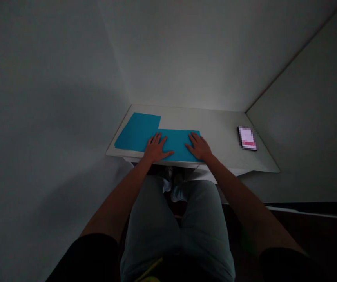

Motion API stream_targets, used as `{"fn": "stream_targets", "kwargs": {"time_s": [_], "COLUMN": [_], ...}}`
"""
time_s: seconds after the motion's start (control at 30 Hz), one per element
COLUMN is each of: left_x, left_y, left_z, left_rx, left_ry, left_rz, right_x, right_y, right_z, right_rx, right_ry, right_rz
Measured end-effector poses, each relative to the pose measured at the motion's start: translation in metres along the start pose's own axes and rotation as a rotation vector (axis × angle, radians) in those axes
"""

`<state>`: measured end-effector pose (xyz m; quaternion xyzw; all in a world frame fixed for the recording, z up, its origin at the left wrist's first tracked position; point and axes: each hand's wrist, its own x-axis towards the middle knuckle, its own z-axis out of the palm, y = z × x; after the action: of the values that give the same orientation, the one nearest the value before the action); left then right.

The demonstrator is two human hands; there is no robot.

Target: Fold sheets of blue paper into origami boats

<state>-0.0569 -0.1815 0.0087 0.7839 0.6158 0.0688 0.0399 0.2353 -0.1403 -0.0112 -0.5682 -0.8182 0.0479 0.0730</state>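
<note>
Two blue sheets of paper lie on the white desk, side by side. My left hand (156, 149) rests flat with fingers spread on the left part of the right-hand blue sheet (178, 145), near where it meets the other one. Pressed flat on that same sheet's right side is my right hand (198, 146), its fingers apart too. The left-hand blue sheet (137, 131) reaches further back on the desk, and its lower right corner is partly hidden by my left hand. Neither hand grips anything.
A phone (247, 138) with a lit, blurred screen lies at the right end of the white desk (215, 129). Walls close the desk in at the left, back and right. My legs in jeans are below its front edge.
</note>
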Motion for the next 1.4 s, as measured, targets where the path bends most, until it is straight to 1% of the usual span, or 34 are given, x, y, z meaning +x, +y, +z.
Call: {"fn": "stream_targets", "kwargs": {"time_s": [0.07, 0.13, 0.2, 0.3, 0.37, 0.47, 0.5, 0.57, 0.67, 0.8, 0.93, 1.0, 1.1, 1.27, 1.33, 1.4], "left_x": [0.0, 0.0, 0.0, 0.001, 0.006, 0.024, 0.031, 0.046, 0.061, 0.072, 0.084, 0.091, 0.099, 0.108, 0.109, 0.108], "left_y": [0.0, 0.0, 0.0, 0.0, -0.001, -0.006, -0.009, -0.017, -0.031, -0.05, -0.063, -0.066, -0.066, -0.063, -0.062, -0.066], "left_z": [0.0, 0.0, -0.001, -0.004, -0.01, -0.023, -0.028, -0.036, -0.041, -0.04, -0.043, -0.047, -0.052, -0.05, -0.051, -0.054], "left_rx": [0.001, 0.001, 0.002, 0.001, -0.01, -0.047, -0.058, -0.057, -0.014, 0.018, -0.04, -0.065, -0.102, -0.347, -0.388, -0.456], "left_ry": [-0.018, -0.035, -0.044, -0.08, -0.155, -0.313, -0.348, -0.377, -0.359, -0.279, -0.227, -0.227, -0.206, -0.148, -0.108, -0.027], "left_rz": [-0.003, -0.005, -0.011, -0.025, -0.03, -0.054, -0.076, -0.121, -0.155, -0.182, -0.308, -0.363, -0.374, -0.341, -0.338, -0.361], "right_x": [-0.013, -0.026, -0.034, -0.038, -0.037, -0.036, -0.035, -0.035, -0.035, -0.036, -0.038, -0.04, -0.04, -0.041, -0.042, -0.043], "right_y": [0.019, 0.027, 0.028, 0.024, 0.023, 0.023, 0.023, 0.023, 0.023, 0.022, 0.02, 0.019, 0.019, 0.02, 0.02, 0.02], "right_z": [-0.004, -0.007, -0.008, -0.007, -0.007, -0.006, -0.006, -0.004, -0.003, -0.004, -0.007, -0.008, -0.008, -0.007, -0.009, -0.01], "right_rx": [-0.008, -0.014, -0.016, 0.0, 0.019, 0.043, 0.047, 0.054, 0.065, 0.083, 0.09, 0.089, 0.093, 0.107, 0.11, 0.105], "right_ry": [-0.012, -0.019, -0.008, 0.023, 0.039, 0.063, 0.072, 0.086, 0.102, 0.125, 0.144, 0.145, 0.149, 0.172, 0.181, 0.201], "right_rz": [0.024, 0.037, 0.05, 0.06, 0.056, 0.049, 0.046, 0.042, 0.042, 0.042, 0.038, 0.035, 0.036, 0.037, 0.037, 0.043]}}
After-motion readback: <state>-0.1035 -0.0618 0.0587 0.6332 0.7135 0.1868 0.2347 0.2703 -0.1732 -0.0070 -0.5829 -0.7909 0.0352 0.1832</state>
